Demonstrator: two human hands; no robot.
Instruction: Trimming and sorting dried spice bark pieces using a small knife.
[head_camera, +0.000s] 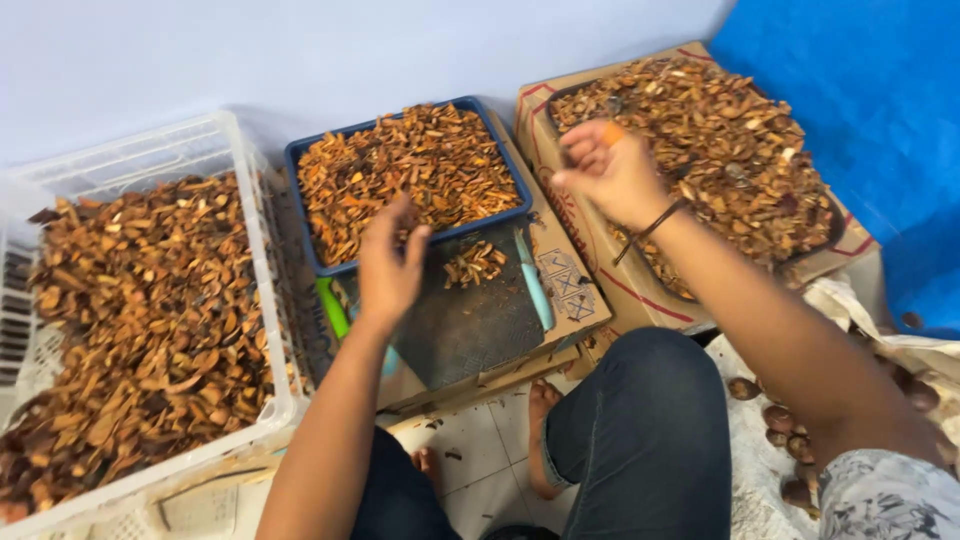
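My left hand (388, 262) hovers over the near rim of a dark blue tray (303, 205) heaped with orange-brown dried pieces (410, 170), its fingers curled down at the pile. My right hand (610, 175), blurred, is raised above a dark tray on a cardboard box (640, 285) piled with brown shell pieces (720, 140); its fingers are pinched together, with an orange band on one fingertip. Whether it holds a piece is not clear. A small heap of pieces (474, 264) lies on a dark board (470, 320) in front of the blue tray.
A white plastic crate (265, 300) full of brown pieces stands at left. A teal-handled tool (533, 280) and a green one (332, 305) lie on the board. Whole brown nuts (780, 420) sit on a white sack at right. Blue tarp (860, 90) behind. My knees are below.
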